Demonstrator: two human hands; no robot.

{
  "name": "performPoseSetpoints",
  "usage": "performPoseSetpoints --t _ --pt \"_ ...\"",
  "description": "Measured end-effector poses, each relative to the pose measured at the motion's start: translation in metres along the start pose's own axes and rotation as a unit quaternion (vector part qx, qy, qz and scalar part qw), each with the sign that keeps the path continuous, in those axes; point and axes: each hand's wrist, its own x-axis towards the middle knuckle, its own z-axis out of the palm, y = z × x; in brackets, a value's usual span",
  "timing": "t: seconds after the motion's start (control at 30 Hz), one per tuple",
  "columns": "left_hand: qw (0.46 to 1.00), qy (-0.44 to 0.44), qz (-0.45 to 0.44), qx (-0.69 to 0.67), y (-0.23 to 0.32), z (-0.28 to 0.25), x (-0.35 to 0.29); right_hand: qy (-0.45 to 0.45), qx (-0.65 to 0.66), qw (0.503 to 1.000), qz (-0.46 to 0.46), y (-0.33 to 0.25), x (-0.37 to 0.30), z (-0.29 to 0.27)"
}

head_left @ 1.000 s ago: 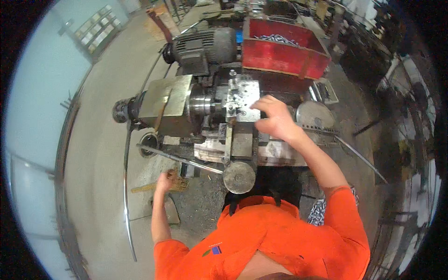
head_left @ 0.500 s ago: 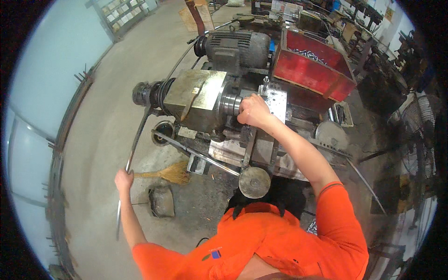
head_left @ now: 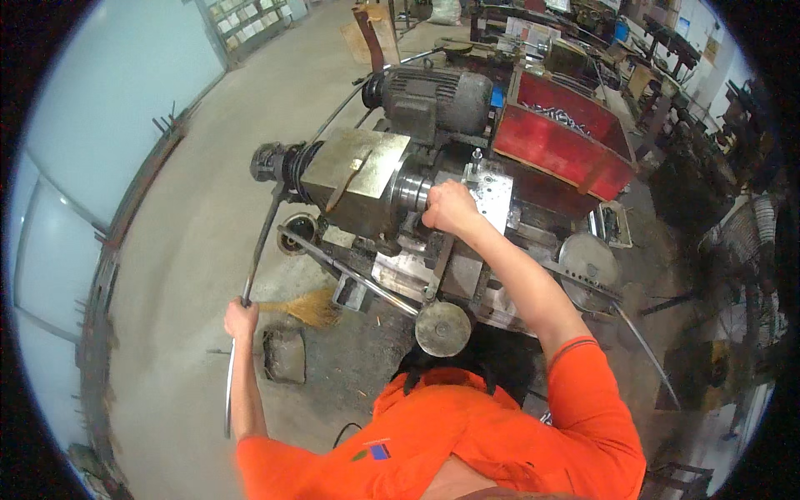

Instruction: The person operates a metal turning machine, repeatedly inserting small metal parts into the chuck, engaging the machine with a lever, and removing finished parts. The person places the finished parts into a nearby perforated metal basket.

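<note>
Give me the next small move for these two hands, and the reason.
Probably a slight, gentle shift of the long, slender metal lever with the left hand: that hand is closed around it, while the right hand is at the end of the shiny steel cylindrical spindle. Whatever the right hand may hold is hidden, so caution seems wise.

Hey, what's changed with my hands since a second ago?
Your left hand moved left and closed around the long grey metal bar. Your right hand moved left from the right edge of the flat silver metal block to beside the shiny steel cylinder. The red open-topped box stayed put.
</note>
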Motion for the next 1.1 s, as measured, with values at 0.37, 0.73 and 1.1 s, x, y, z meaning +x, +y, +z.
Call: performPoseSetpoints --t 0.37,0.73,1.1 --pt "0.996 0.058 0.06 0.032 0.024 0.007 -0.057 0.005 -0.034 0.999 -0.006 0.008 -0.003 0.0" --pt "0.975 0.057 0.209 0.05 0.071 -0.031 -0.038 0.335 -0.007 0.941 0.034 0.09 -0.038 -0.141" --pt "0.8 -0.23 0.53 -0.16 0.235 0.045 -0.098 0.218 0.147 0.947 0.185 0.169 -0.252 -0.094"
